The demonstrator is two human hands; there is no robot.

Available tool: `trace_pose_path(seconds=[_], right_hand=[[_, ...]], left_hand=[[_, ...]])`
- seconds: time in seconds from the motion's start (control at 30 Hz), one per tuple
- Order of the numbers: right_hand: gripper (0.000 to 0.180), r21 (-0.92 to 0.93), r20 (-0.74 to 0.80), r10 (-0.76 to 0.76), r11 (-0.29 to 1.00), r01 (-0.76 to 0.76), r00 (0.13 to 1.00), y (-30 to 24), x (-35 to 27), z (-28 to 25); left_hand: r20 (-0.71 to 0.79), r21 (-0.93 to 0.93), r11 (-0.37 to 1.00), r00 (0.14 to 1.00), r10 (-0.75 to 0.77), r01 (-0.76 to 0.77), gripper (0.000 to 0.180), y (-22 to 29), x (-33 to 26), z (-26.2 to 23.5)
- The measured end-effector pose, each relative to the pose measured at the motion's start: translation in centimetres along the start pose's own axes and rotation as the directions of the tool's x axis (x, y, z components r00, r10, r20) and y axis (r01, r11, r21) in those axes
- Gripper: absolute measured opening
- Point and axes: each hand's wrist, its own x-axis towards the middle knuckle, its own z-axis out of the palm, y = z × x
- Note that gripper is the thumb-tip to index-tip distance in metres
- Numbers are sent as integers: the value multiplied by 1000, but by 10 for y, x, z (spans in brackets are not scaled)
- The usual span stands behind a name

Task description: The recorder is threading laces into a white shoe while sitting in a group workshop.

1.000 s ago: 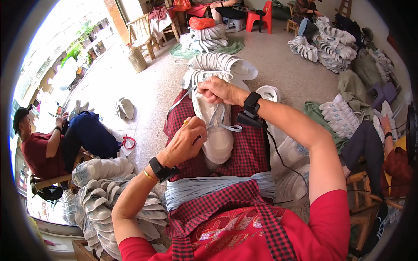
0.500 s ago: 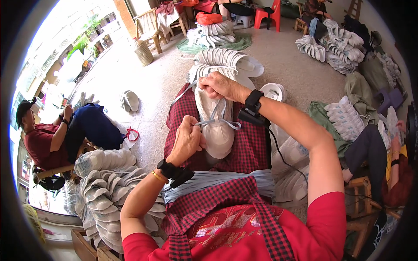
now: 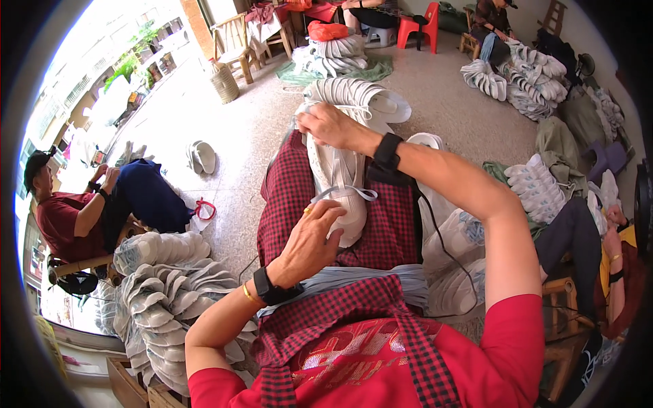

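Note:
A white shoe upper [image 3: 352,212] lies lengthwise over my lap, on the red-and-black checked apron [image 3: 289,197], its rounded toe towards me. A pale blue-grey shoelace [image 3: 360,191] crosses it above the toe, its end curling out to the right. At the far end of the upper, my right hand [image 3: 333,128] is closed, gripping a blurred stretch of lace that trails off its left side. My left hand [image 3: 314,236] hovers beside the toe, fingers loosely spread and nothing visible in them. Across my waist lies a bundle of pale blue laces [image 3: 374,284].
Stacked white uppers stand just beyond my knees [image 3: 347,92], at my left [image 3: 160,299] and at my right [image 3: 456,241]. A pair [image 3: 201,157] lies on the floor. Co-workers sit at left [image 3: 71,211], right [image 3: 615,265] and far right [image 3: 493,20]. A black cable [image 3: 441,238] hangs from my right wrist.
My left hand has let go of the lace by the toe, opened and drawn back towards me. My right hand has moved slightly away and left, and the lace across the upper lies flatter.

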Motion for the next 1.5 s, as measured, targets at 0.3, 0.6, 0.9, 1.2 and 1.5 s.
trace_pose_path(seconds=[0.3,0.6,0.9,1.2,1.5], right_hand=[[18,-101,57,-85,991,91,995,8,107,-20],[44,611,342,536,497,-615,772,-32,93,-81],[40,670,367,518,429,-606,772,-50,74,-84],[39,728,389,524,328,-601,758,-59,76,-92],[36,687,220,600,465,-559,769,-56,74,-140]], left_hand=[[-101,-211,971,985,-138,114,20,-21,11,8],[-86,-141,953,955,-282,269,19,-38,37,9],[32,-102,994,998,-47,50,8,-61,45,1],[196,-216,941,956,-219,260,18,-54,40,-19],[88,-259,904,941,-328,339,29,-50,45,-7]])
